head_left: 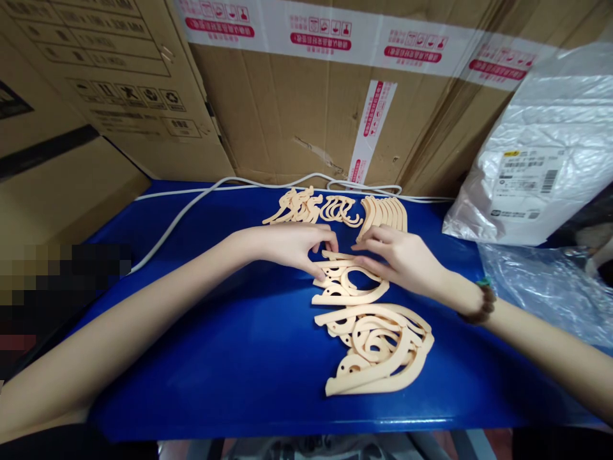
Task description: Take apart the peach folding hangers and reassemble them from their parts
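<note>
1. Left hand (306, 249): half open, thumb and forefinger parted with no piece pinched between them; the thumb tip lies against the left ends of the middle cluster.
2. Right hand (395, 259): fingers bent, thumb laid along the upper right edge of the middle cluster; whether it grips a piece cannot be told. A dark beaded bracelet (484, 303) with a green part encircles the wrist.
3. Middle cluster (349, 299): cream-coloured curved pieces, lying flat and close together on the blue worktop (230, 358), between and just below the two hands. Small round holes show near the left ends.
4. Near cluster (378, 374): similar pieces, overlapping one another, nearer the worktop's front edge than the middle cluster.
5. Far groups, beyond the hands, from left to right: a jumbled pile (297, 206) of small pieces; a set of thin hooks (330, 207); a row of curved bars (385, 214) set side by side.
6. Surroundings: a white cable (164, 237) runs along the rear and down the left side of the worktop. A large carton (287, 115), crossed by red-and-white printed tape, stands behind. At right, a white package (498, 140) bears a printed label, with clear plastic film (536, 281) in front of it.
</note>
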The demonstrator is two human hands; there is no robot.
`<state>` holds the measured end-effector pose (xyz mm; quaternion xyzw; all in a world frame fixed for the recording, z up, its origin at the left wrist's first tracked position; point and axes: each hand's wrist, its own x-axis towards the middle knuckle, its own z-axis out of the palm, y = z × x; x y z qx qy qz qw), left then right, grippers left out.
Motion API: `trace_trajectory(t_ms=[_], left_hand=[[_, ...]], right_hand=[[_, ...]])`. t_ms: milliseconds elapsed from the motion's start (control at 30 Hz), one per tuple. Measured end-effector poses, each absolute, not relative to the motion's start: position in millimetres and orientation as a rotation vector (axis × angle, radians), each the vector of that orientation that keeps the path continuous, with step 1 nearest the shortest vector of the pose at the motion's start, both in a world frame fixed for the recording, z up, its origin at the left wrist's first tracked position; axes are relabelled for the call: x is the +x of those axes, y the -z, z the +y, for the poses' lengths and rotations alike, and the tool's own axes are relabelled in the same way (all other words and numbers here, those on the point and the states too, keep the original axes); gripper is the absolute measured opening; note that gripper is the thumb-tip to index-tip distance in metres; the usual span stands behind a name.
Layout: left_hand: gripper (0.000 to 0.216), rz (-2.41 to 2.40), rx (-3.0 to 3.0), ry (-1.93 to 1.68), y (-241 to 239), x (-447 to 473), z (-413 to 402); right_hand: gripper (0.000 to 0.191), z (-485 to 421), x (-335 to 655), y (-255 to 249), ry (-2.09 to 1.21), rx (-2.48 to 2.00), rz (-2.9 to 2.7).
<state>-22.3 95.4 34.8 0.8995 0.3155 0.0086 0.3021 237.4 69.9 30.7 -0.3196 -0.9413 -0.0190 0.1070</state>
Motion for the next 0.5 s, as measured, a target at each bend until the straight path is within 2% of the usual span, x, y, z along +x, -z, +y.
trace_trajectory(t_ms=[167,333,400,500], left_hand=[[0.027,0.810,2.416,-0.069,-35.8,-22.0,93.7],[0.021,0.775,2.302,-0.138,-32.4,-24.8,100.0],[0.018,0.798,2.231,-0.269,-27.7,-23.4,102.2],[0.024,0.884,1.922,-0.689,-22.5,-14.6,102.5]], right_hand=[[0.035,60.6,223.8,-27.4,0.008,-0.903,-2.855],[0.030,66.9,221.7,-24.0,-0.150,-1.027,-2.822],[0.027,69.8,221.4,-24.4,-0.279,-1.094,-2.750],[0.026,75.1,220.4,-30.4,-0.434,-1.121,-2.592]])
